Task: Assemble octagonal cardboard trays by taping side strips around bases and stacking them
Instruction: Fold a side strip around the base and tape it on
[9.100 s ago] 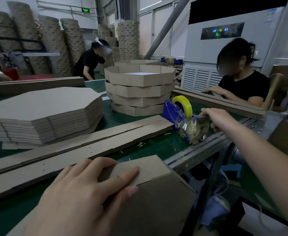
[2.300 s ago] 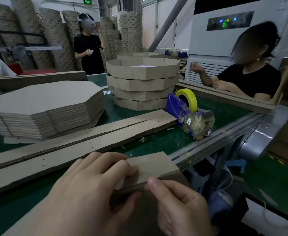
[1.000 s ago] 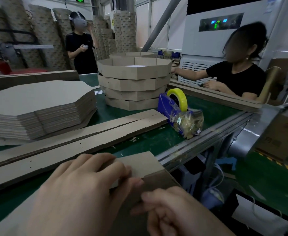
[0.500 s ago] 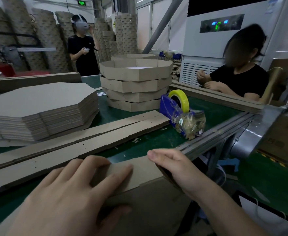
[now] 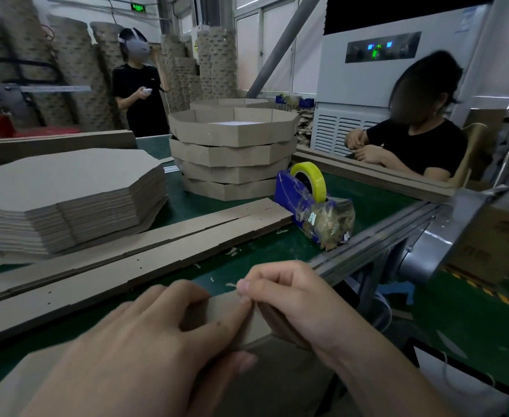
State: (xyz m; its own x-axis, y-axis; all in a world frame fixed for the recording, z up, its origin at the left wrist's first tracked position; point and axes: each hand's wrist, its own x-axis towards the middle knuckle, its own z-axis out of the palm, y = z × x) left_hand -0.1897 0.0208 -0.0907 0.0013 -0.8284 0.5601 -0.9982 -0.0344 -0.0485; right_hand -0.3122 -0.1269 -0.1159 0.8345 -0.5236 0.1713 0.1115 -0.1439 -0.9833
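The left grip (image 5: 144, 341) is a bare hand lying on a brown cardboard tray (image 5: 277, 383) at the near edge of the green desk (image 5: 367, 203). Its fingers bend over the flat top and its thumb presses the side wall, so it is holding the tray. The right grip (image 5: 292, 302) is clenched in a pinch on the top edge of the tray, right beside the left fingertips. It may also be pinching a bit of tape, but it is too small to tell.

Just past the hands lie long cardboard strips (image 5: 156, 251), side by side. At their far end stands a blue tape holder (image 5: 289, 194) with a yellow tape roll (image 5: 311, 176) in it. Behind that is a stack of finished trays (image 5: 232, 155). To the left is a tall pile of flat bases (image 5: 66, 191).

One person in black (image 5: 421, 145) sits at the far side of the desk. Another person (image 5: 138, 94) stands at the back.
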